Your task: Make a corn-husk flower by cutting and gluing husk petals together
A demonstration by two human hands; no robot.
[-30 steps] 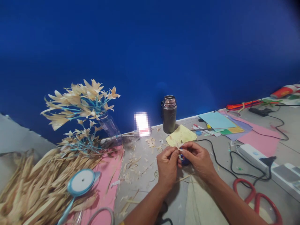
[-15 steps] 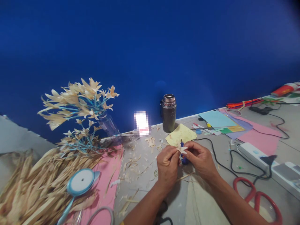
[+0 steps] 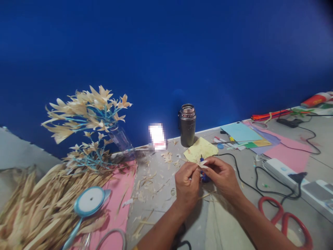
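A small pale husk flower [image 3: 202, 164] is pinched between the fingertips of my left hand [image 3: 187, 180] and my right hand [image 3: 222, 175]. Both hands are closed on it, close together over the table. Just behind the flower, and partly hidden by my fingers, is a blue tool with a dark tip [image 3: 204, 176]; it seems to be on the table. A sheet of yellow paper [image 3: 200, 150] lies beyond my fingertips. Finished-looking husk flowers on blue stems [image 3: 96, 107] lean from a clear bottle [image 3: 122, 140] at the left.
Dried husks [image 3: 47, 205] are heaped at the left on pink paper [image 3: 122, 201], under a round blue-rimmed device [image 3: 90, 201]. An uncapped flask [image 3: 187, 126] stands by the wall. Red-handled scissors [image 3: 284, 222], a power strip [image 3: 282, 172] and a black cable [image 3: 238, 173] are at the right.
The flower has tilted slightly between my fingertips, and my left hand has shifted a little to the right. Everything else looks the same.
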